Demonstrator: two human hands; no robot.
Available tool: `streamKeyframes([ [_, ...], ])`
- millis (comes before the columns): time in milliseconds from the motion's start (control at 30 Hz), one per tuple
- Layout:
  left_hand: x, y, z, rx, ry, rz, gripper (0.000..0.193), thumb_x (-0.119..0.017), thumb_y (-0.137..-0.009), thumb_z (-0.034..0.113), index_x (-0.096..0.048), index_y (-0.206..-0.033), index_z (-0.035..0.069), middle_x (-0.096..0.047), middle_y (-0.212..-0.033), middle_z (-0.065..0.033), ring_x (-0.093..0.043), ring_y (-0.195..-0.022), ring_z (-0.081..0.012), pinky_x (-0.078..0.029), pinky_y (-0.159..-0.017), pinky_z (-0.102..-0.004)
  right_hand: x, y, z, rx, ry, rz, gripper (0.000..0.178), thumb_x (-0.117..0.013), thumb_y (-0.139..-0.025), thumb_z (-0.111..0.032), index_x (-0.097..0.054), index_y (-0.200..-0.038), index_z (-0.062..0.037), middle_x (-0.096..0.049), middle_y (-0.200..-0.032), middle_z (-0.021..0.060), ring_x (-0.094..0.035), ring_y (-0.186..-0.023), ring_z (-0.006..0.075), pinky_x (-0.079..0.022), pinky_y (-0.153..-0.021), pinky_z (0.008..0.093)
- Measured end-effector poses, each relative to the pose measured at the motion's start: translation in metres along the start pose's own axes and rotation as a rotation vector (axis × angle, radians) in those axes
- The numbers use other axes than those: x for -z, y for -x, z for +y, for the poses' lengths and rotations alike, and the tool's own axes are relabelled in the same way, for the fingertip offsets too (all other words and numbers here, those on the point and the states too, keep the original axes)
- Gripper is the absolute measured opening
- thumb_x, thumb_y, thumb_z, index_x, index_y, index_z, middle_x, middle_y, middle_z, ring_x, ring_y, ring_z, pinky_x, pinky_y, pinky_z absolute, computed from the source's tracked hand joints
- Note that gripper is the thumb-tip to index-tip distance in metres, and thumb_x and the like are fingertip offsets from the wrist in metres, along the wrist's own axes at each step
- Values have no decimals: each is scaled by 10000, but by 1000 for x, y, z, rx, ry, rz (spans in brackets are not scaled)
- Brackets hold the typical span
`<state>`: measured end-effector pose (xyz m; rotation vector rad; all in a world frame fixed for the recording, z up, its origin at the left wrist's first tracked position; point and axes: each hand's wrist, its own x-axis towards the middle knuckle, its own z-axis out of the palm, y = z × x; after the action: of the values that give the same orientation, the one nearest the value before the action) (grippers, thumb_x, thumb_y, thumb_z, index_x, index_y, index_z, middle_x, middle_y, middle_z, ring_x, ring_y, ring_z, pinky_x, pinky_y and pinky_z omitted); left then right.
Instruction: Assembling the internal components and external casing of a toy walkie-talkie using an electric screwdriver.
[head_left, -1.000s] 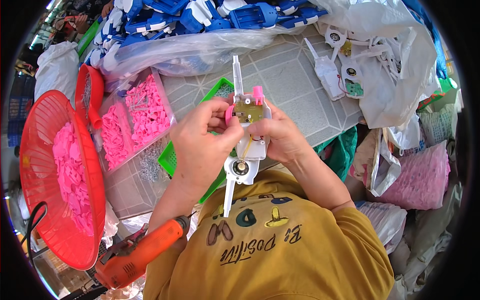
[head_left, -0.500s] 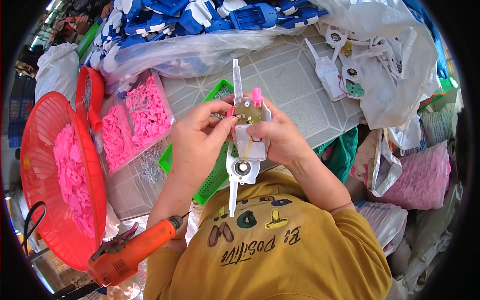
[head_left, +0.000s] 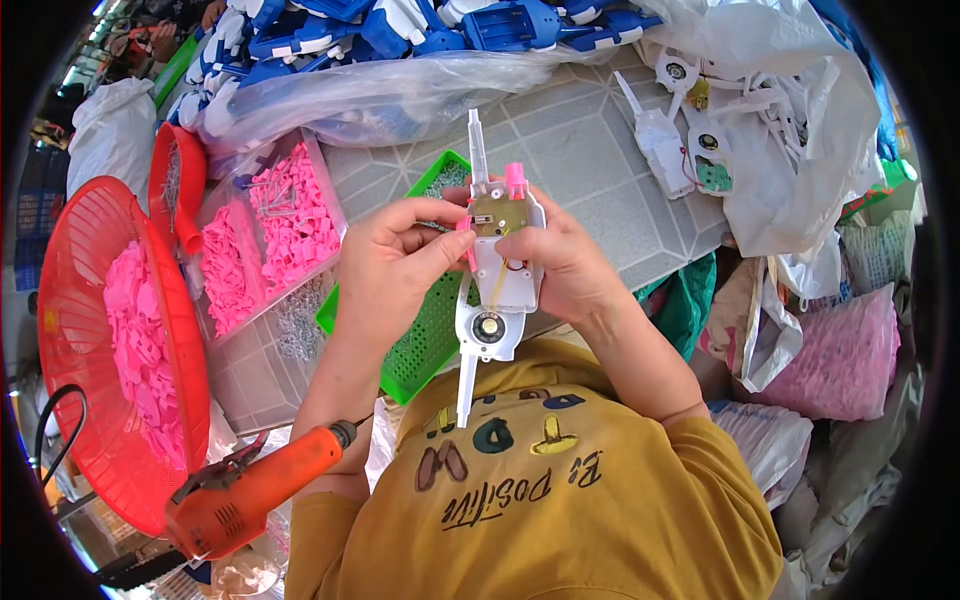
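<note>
Both hands are gripping a white plastic toy shell [head_left: 497,285], held up over the near edge of the table [head_left: 590,150], just above the green perforated tray [head_left: 425,335] and close to the person's chest. The left hand [head_left: 385,275] is closing its fingers [head_left: 425,215] around the shell's left side, thumb pressing a small pink part [head_left: 467,240] against the edge, while the right hand [head_left: 560,265] is wrapping the right side with its fingertips resting by the tan circuit board [head_left: 500,212] and another pink piece [head_left: 516,180] at the top. The shell is standing nearly upright, its long thin stem pointing toward the far edge and a round speaker [head_left: 488,327] showing lower down. To seat the pink part well, it seems wise to be keeping the shell steady with the right hand, pushing straight in with the thumb, and watching the yellow wire [head_left: 497,280] so it is not getting pinched. An orange power screwdriver [head_left: 255,490] is lying by the near-left corner, and a clear box of pink parts [head_left: 275,235] and a red basket [head_left: 95,350] are sitting toward the left edge.
</note>
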<state>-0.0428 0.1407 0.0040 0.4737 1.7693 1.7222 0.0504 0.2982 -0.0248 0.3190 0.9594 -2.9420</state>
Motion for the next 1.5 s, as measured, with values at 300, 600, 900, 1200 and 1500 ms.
streamKeyframes([
  [300, 19, 1, -16, -210, -295, 74, 196, -470, -859, -50, -631, -968, -25, -626, -928, -56, -587, -710, -116, -466, -674, -233, 2, 1, 0, -29, -137, -49, 678, -547, -750, -6, -380, -1405, 39, -421, -1455, 235, -440, -1348, 332, -422, -1089, 568],
  [600, 3, 5, -7, -577, -738, -15, 179, -698, -826, -28, -661, -995, 19, -638, -985, -107, -672, -839, -196, -541, -661, -315, 10, 3, 4, -183, -304, -63, 598, -538, -767, 50, -425, -1353, 52, -587, -1208, 177, -653, -1054, 275, -542, -975, 474],
  [900, 2, 7, -20, -723, -872, 28, 238, -703, -790, -30, -609, -1007, -2, -597, -992, -142, -616, -871, -319, -516, -738, -389, 7, 3, 6, -152, -165, -23, 584, -562, -782, 32, -420, -1348, 23, -598, -1193, 159, -657, -1023, 251, -559, -936, 451],
  [1200, -3, 6, -22, -770, -924, 51, 248, -679, -812, -43, -577, -1034, 0, -585, -984, -147, -615, -863, -324, -515, -728, -390, 12, 2, 7, -183, -84, 35, 602, -601, -786, 25, -432, -1362, -19, -621, -1097, 113, -659, -906, 202, -575, -842, 363],
  [1500, -8, 7, -16, -696, -897, 47, 218, -675, -819, -29, -583, -1012, 12, -590, -979, -129, -629, -853, -314, -520, -716, -383, 13, 5, 5, -138, -26, 48, 594, -591, -762, 2, -467, -1343, 24, -634, -1131, 133, -669, -933, 216, -561, -831, 342],
])
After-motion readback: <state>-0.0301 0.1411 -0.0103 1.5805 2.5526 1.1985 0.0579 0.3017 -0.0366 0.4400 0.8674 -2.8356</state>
